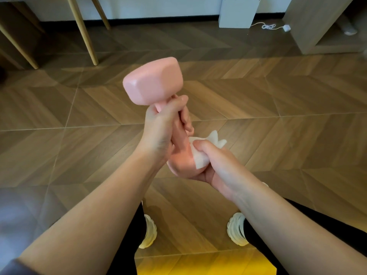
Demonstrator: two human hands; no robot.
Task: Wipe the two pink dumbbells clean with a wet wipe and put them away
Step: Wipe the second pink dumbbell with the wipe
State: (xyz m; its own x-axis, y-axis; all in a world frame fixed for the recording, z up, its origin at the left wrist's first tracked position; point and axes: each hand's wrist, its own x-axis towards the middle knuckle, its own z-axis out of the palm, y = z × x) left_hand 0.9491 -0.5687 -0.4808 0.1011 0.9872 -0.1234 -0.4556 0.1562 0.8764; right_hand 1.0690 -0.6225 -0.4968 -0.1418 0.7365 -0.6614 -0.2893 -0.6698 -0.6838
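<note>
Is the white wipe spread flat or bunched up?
Bunched up: the right hand grips the wipe crumpled against the pink dumbbell.

Chevron wood floor (258, 96); table legs (85, 30) far left; white box (238, 12) by wall

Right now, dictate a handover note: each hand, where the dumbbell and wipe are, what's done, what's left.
Left hand: grips the pink dumbbell by its handle.
Right hand: pinches the wet wipe against the dumbbell's lower head.
Done: wiping under way; how much is clean cannot be told.
Left: finish this one, wipe the second dumbbell, not in view, put both away.
</note>
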